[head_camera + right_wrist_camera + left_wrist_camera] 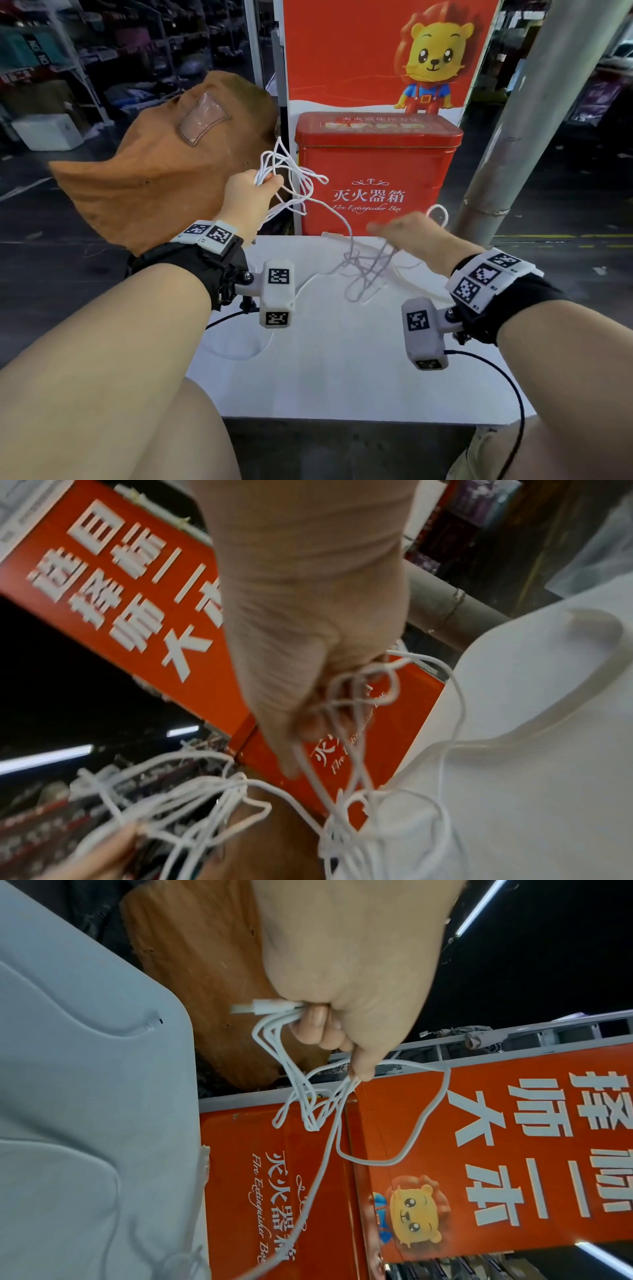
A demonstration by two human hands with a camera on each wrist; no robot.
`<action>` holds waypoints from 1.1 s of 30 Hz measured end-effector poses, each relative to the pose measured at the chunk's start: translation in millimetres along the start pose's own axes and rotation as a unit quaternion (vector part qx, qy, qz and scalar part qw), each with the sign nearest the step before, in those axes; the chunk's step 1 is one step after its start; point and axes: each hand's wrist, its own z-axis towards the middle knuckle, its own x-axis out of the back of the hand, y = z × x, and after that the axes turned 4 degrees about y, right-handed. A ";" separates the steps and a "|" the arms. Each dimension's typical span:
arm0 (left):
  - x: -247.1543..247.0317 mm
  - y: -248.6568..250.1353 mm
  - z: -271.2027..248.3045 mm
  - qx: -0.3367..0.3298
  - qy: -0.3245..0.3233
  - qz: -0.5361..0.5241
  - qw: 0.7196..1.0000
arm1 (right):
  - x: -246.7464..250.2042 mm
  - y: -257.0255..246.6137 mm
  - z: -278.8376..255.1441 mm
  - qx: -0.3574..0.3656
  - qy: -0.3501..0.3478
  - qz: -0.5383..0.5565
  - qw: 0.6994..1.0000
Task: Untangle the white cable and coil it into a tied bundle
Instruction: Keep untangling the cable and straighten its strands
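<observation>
The left hand (251, 192) is raised above the tabletop (342, 359), fingers curled around several loops of the cable (301, 192). From there the cable sags rightward in a tangle to the right hand (407, 233), whose fingers pinch more strands just above the tabletop.

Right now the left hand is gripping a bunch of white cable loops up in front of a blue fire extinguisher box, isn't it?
Not quite: the fire extinguisher box is red, not blue, as the head view shows. The rest holds: the left hand grips a bunch of white cable loops raised before it.
</observation>
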 end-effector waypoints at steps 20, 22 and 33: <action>-23.8 38.8 -28.7 0.031 -0.292 0.024 0.955 | -15.5 -32.2 6.5 0.249 0.124 0.150 0.949; -20.1 41.7 -28.8 0.042 -0.307 0.003 0.951 | -12.3 -30.4 7.9 0.232 0.096 0.131 0.959; -6.7 42.2 -25.6 0.064 -0.298 -0.031 0.952 | 3.4 -13.5 13.5 0.156 0.057 0.265 0.950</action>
